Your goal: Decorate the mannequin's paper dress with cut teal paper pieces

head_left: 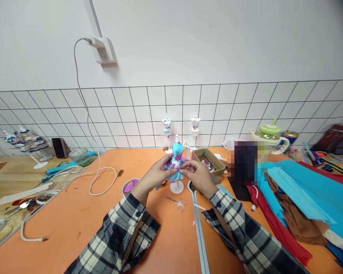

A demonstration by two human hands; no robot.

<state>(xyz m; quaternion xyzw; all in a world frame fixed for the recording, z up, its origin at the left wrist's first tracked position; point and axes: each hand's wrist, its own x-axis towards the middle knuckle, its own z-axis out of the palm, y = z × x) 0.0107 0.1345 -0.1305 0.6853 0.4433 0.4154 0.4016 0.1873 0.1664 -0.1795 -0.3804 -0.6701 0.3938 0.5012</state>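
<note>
A miniature dress form (pixel 177 151) stands upright in the middle of the orange mat on a round white base (pixel 176 187), dressed in turquoise cloth with purple patches and a flared turquoise skirt. My left hand (pixel 159 169) is closed around its left side, fingers behind and thumb at the waist. With thumb and forefinger pinched, my right hand (pixel 197 173) touches the skirt's right side at the waist. What lies between those fingertips is too small to make out. Just in front of the base lie small silver scissors (pixel 177 203).
Two more dress forms (pixel 167 127) stand against the tiled wall. A cardboard box (pixel 217 175) with white and purple scraps sits right of my hands. A grey zipper strip (pixel 198 224) runs toward me. Cloth pieces (pixel 303 190) pile up at right; a white cable (pixel 94 182) loops at left.
</note>
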